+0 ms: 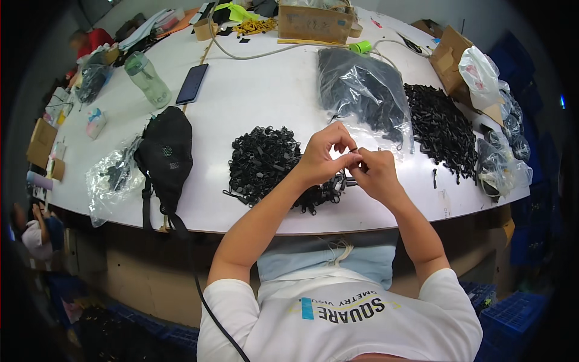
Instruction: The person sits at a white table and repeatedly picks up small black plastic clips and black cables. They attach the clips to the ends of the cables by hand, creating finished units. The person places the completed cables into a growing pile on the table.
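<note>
Over the table, my left hand (327, 153) and my right hand (379, 171) meet fingertip to fingertip. Both are closed in a pinch on a small dark piece (354, 150), mostly hidden by the fingers, so its kind cannot be made out. Just left of my hands lies a heap of small black looped parts (260, 158) that look like zipper pulls. Some of them reach under my left wrist. Farther right spreads a pile of slim black pieces (439, 123), with a single black piece (435, 178) lying apart near it.
A clear bag of black material (360, 90) lies beyond my hands. On the left are a black pouch bag (167, 148), a phone (192, 83), a green bottle (147, 79) and a crumpled plastic bag (111, 175). Cardboard boxes (315, 24) stand at the back and right.
</note>
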Tool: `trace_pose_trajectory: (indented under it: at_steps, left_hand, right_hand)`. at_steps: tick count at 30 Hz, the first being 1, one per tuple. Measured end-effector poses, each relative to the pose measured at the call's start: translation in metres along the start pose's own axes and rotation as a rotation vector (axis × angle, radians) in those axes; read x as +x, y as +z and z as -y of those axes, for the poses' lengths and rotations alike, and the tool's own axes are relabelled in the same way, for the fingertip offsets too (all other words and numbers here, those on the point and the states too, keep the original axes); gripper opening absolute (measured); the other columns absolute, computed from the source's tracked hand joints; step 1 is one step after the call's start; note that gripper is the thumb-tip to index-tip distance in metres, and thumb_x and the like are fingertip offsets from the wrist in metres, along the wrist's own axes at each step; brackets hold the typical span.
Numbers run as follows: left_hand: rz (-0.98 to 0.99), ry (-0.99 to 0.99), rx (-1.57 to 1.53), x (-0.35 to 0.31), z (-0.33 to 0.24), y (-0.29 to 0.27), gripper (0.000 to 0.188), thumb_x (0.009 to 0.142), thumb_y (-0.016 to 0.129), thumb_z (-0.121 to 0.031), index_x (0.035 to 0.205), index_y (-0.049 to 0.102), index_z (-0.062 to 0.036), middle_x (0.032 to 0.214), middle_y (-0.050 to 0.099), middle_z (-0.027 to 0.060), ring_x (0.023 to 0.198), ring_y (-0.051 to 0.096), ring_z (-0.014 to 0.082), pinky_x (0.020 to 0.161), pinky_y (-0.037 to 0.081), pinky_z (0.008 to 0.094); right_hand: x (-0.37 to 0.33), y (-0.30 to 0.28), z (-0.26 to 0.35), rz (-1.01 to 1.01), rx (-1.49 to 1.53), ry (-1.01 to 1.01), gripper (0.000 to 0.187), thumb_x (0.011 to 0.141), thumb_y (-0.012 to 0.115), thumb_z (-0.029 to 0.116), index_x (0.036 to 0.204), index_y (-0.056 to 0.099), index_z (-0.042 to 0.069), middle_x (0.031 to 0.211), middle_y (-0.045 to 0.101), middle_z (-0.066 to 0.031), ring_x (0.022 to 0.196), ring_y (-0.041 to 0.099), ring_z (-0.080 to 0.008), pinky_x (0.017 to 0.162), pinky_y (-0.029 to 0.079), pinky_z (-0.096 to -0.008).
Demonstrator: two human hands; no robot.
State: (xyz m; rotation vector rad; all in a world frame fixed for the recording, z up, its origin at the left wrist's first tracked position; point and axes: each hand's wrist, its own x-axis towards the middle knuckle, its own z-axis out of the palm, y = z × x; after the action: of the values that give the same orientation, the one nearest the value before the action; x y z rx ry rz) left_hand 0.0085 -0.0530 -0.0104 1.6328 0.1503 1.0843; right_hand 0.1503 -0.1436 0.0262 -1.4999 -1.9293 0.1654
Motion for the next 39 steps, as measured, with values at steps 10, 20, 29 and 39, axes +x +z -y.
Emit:
trace_pose_trajectory:
  at_steps: [10,20,29,39]
  left_hand:
    - [0.258,0.446,0.606,0.03,-0.028,-0.017,0.02,0.068,0.07,0.006,0.084,0.062,-0.0033,0.077,0.055,0.0093,0.067,0.054,0.0251,0.059,0.045,0.0332]
    - [0.617,0.047,0.67,0.013,-0.042,-0.041,0.011,0.083,0.058,-0.001,0.073,0.054,0.0015,0.062,0.048,0.0139,0.054,0.045,0.0315,0.051,0.035,0.0364]
    - [0.498,0.013,0.745,0.002,-0.02,-0.056,0.013,0.085,0.056,-0.003,0.073,0.052,0.0012,0.062,0.048,0.0142,0.055,0.047,0.0288,0.053,0.037,0.0363]
    - [0.143,-0.069,0.852,0.013,-0.013,-0.1,0.029,0.09,0.06,-0.018,0.07,0.051,0.0003,0.05,0.039,0.0073,0.046,0.033,0.0135,0.046,0.029,0.0287]
  right_hand:
    - [-0.009,-0.012,0.006,-0.083,0.278,0.116,0.008,0.084,0.059,0.006,0.086,0.065,0.0,0.052,0.052,-0.0069,0.043,0.046,-0.0133,0.045,0.036,-0.0274]
    - [-0.022,-0.006,-0.004,0.037,-0.18,-0.247,0.026,0.082,0.062,0.023,0.064,0.05,0.007,0.051,0.052,-0.0068,0.049,0.054,-0.0322,0.046,0.041,-0.041]
    - [-0.035,-0.008,-0.029,-0.068,0.152,0.008,0.025,0.075,0.071,0.029,0.074,0.061,0.006,0.068,0.062,-0.0089,0.06,0.061,-0.0255,0.052,0.044,-0.0374]
    - [-0.036,-0.153,-0.179,-0.617,0.014,0.597,0.024,0.082,0.07,0.021,0.07,0.062,0.002,0.05,0.048,0.0002,0.042,0.043,-0.0095,0.042,0.033,-0.0251]
